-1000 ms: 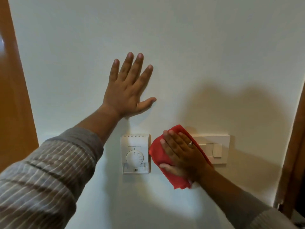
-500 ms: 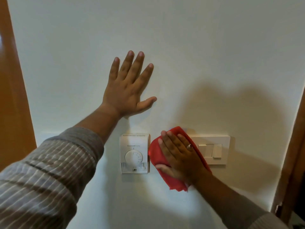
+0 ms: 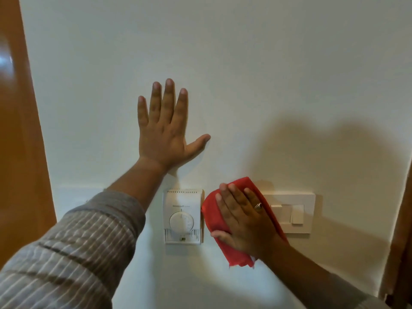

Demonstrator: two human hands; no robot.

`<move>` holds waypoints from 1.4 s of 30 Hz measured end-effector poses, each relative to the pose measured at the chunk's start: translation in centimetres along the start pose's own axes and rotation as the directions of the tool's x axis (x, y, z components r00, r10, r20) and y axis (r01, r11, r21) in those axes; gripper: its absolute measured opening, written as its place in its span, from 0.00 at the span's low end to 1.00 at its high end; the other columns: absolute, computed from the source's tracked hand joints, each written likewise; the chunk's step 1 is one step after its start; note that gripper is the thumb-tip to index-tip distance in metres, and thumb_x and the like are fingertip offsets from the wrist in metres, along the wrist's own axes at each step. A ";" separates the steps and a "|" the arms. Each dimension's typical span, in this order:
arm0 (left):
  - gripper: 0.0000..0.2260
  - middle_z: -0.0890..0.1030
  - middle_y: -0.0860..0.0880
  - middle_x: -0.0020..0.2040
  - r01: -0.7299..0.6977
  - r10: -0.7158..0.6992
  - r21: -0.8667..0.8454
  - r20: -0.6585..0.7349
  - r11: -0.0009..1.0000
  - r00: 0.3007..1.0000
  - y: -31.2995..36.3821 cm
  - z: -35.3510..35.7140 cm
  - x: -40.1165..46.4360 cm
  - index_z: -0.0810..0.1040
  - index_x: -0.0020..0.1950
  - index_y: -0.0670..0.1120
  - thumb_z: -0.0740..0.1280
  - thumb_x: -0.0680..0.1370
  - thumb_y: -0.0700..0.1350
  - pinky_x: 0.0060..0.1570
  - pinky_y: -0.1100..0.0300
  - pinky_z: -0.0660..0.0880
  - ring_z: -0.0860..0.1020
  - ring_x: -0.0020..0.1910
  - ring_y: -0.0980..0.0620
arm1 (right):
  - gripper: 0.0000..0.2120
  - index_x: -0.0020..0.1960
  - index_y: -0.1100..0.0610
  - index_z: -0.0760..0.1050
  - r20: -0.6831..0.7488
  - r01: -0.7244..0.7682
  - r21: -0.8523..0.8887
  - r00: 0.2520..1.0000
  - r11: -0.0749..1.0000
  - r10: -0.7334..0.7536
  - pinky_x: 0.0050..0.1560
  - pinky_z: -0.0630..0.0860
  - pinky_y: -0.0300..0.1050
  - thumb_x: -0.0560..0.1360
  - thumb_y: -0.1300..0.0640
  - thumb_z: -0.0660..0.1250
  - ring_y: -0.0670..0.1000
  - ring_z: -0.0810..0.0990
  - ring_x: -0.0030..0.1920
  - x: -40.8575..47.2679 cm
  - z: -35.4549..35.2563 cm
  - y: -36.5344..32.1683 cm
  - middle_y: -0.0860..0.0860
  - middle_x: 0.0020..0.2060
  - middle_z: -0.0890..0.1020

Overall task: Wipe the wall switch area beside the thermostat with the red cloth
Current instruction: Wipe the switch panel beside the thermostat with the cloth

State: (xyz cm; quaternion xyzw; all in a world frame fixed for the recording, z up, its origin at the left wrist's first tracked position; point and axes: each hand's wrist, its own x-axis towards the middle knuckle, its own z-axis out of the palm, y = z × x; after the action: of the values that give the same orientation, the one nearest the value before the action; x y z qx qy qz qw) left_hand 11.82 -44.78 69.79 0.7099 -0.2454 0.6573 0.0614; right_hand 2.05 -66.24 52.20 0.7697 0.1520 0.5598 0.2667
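While pressed flat, right hand [image 3: 247,221] covers red cloth [image 3: 217,216] beside thermostat [image 3: 183,216].

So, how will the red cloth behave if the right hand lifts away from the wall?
The red cloth looks soft and floppy: its lower edge hangs in loose folds. Only the right hand pins it, so it would probably drop.
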 end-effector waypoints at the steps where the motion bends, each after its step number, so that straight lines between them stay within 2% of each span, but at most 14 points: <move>1: 0.45 0.57 0.33 0.81 -0.004 0.004 0.000 -0.003 1.000 1.000 -0.1 -0.1 0.1 0.56 0.82 0.40 0.52 0.77 0.73 0.76 0.29 0.53 0.56 0.80 0.30 | 0.40 0.81 0.60 0.53 0.011 0.073 -0.018 0.997 0.997 -0.073 0.81 0.44 0.58 0.81 0.33 0.56 0.60 0.51 0.81 -0.2 0.1 0.1 0.58 0.81 0.52; 4: 0.46 0.55 0.33 0.82 -0.010 0.011 -0.015 0.018 1.000 1.000 -0.3 -0.2 0.1 0.53 0.82 0.40 0.52 0.77 0.74 0.76 0.28 0.52 0.54 0.81 0.30 | 0.36 0.80 0.60 0.53 0.102 0.351 -0.012 0.932 0.936 -0.348 0.81 0.42 0.56 0.82 0.37 0.55 0.58 0.48 0.81 -2.4 -0.2 1.0 0.56 0.79 0.57; 6: 0.47 0.54 0.32 0.82 -0.024 0.025 -0.023 0.037 0.999 0.999 -0.5 -0.2 0.1 0.52 0.82 0.40 0.51 0.77 0.74 0.76 0.28 0.51 0.53 0.81 0.30 | 0.35 0.80 0.59 0.51 0.150 0.412 0.018 0.900 0.911 -0.410 0.81 0.41 0.54 0.82 0.38 0.54 0.56 0.50 0.81 -3.8 -0.7 2.3 0.54 0.78 0.59; 9: 0.46 0.54 0.32 0.82 -0.025 0.025 -0.010 0.031 1.000 0.999 -0.4 -0.2 0.2 0.52 0.82 0.40 0.51 0.77 0.74 0.76 0.28 0.51 0.53 0.81 0.29 | 0.37 0.79 0.59 0.56 0.067 0.283 0.026 0.956 0.959 -0.285 0.81 0.44 0.54 0.80 0.35 0.57 0.56 0.59 0.78 -4.4 -0.8 3.3 0.55 0.76 0.62; 12: 0.46 0.55 0.31 0.81 -0.022 0.022 0.006 0.019 1.000 1.000 -0.2 0.1 0.1 0.54 0.82 0.39 0.52 0.77 0.73 0.76 0.28 0.51 0.54 0.80 0.28 | 0.41 0.79 0.60 0.57 -0.009 0.107 0.051 0.994 0.993 -0.107 0.81 0.47 0.56 0.79 0.33 0.60 0.58 0.55 0.80 -3.0 -0.3 1.9 0.58 0.79 0.59; 20: 0.46 0.56 0.31 0.81 -0.021 0.021 0.000 -0.014 1.000 1.000 -0.4 0.5 0.0 0.53 0.82 0.40 0.54 0.77 0.73 0.76 0.29 0.50 0.54 0.80 0.28 | 0.41 0.81 0.62 0.47 0.089 -0.268 0.021 0.960 0.963 0.265 0.80 0.40 0.58 0.81 0.32 0.47 0.60 0.46 0.81 -0.7 -0.4 -3.8 0.59 0.81 0.47; 23: 0.46 0.55 0.32 0.81 -0.031 0.031 -0.008 -0.022 0.999 0.999 -0.6 0.6 -0.1 0.52 0.83 0.41 0.54 0.77 0.73 0.76 0.29 0.50 0.54 0.80 0.29 | 0.37 0.81 0.61 0.54 0.069 0.100 -0.007 0.993 0.995 -0.099 0.81 0.44 0.57 0.83 0.35 0.50 0.60 0.48 0.81 -2.2 0.1 -1.4 0.59 0.81 0.51; 25: 0.46 0.55 0.32 0.82 -0.033 0.033 -0.020 -0.018 0.999 0.999 -0.7 0.5 -0.1 0.51 0.83 0.42 0.54 0.77 0.73 0.76 0.30 0.49 0.53 0.80 0.29 | 0.36 0.81 0.61 0.53 0.063 0.345 0.028 0.936 0.938 -0.346 0.81 0.45 0.56 0.83 0.38 0.54 0.58 0.49 0.81 -2.9 0.2 1.3 0.58 0.81 0.51; 28: 0.46 0.54 0.33 0.82 -0.033 0.033 -0.018 -0.017 0.999 0.999 -0.7 0.6 -0.1 0.50 0.83 0.43 0.54 0.77 0.73 0.77 0.30 0.49 0.53 0.80 0.29 | 0.35 0.81 0.60 0.53 0.047 0.416 0.124 0.904 0.901 -0.424 0.81 0.45 0.55 0.83 0.40 0.57 0.58 0.51 0.81 -2.6 0.3 3.0 0.57 0.81 0.50; 32: 0.46 0.55 0.33 0.82 -0.035 0.034 -0.019 -0.030 0.999 0.999 -0.6 0.8 0.0 0.50 0.83 0.43 0.54 0.76 0.74 0.77 0.31 0.48 0.53 0.80 0.30 | 0.33 0.78 0.59 0.62 -0.034 0.345 0.161 0.938 0.925 -0.344 0.81 0.50 0.55 0.82 0.39 0.60 0.57 0.57 0.80 -2.1 0.0 2.9 0.57 0.79 0.60; 35: 0.46 0.55 0.33 0.82 -0.034 0.034 -0.008 -0.034 0.999 0.999 -0.7 1.1 0.0 0.50 0.83 0.43 0.54 0.76 0.74 0.76 0.31 0.49 0.54 0.80 0.30 | 0.35 0.78 0.59 0.62 -0.059 0.022 0.111 0.998 0.994 -0.016 0.80 0.53 0.55 0.81 0.36 0.59 0.58 0.57 0.80 -1.6 -0.5 1.3 0.58 0.77 0.62; 38: 0.46 0.56 0.32 0.81 -0.033 0.033 -0.005 -0.047 0.999 0.998 -0.6 1.1 -0.1 0.52 0.83 0.42 0.54 0.76 0.73 0.76 0.30 0.50 0.55 0.80 0.29 | 0.39 0.81 0.60 0.50 -0.026 -0.233 0.039 0.972 0.972 0.234 0.81 0.46 0.56 0.82 0.34 0.52 0.58 0.48 0.81 -1.1 -0.3 -0.8 0.58 0.80 0.54; 40: 0.46 0.57 0.31 0.81 -0.034 0.033 -0.006 -0.050 0.999 0.998 -0.5 1.1 0.0 0.53 0.82 0.42 0.55 0.76 0.73 0.76 0.29 0.50 0.55 0.79 0.28 | 0.39 0.81 0.60 0.48 -0.016 -0.193 -0.022 0.981 0.981 0.193 0.81 0.43 0.58 0.82 0.34 0.50 0.59 0.46 0.81 -1.2 0.1 -1.1 0.58 0.80 0.51; 42: 0.46 0.57 0.31 0.81 -0.028 0.028 0.003 -0.048 1.000 0.998 -0.6 1.1 0.0 0.53 0.82 0.42 0.55 0.76 0.73 0.76 0.29 0.50 0.55 0.79 0.28 | 0.38 0.81 0.61 0.50 -0.010 -0.041 -0.051 0.999 0.998 0.041 0.80 0.44 0.59 0.83 0.35 0.52 0.60 0.49 0.81 -1.5 0.5 -0.9 0.58 0.81 0.51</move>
State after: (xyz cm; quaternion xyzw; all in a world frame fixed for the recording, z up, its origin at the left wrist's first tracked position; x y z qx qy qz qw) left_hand 13.07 -44.67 69.77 0.6905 -0.2531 0.6752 0.0574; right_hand 2.04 -66.46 50.38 0.7632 0.1229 0.5721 0.2740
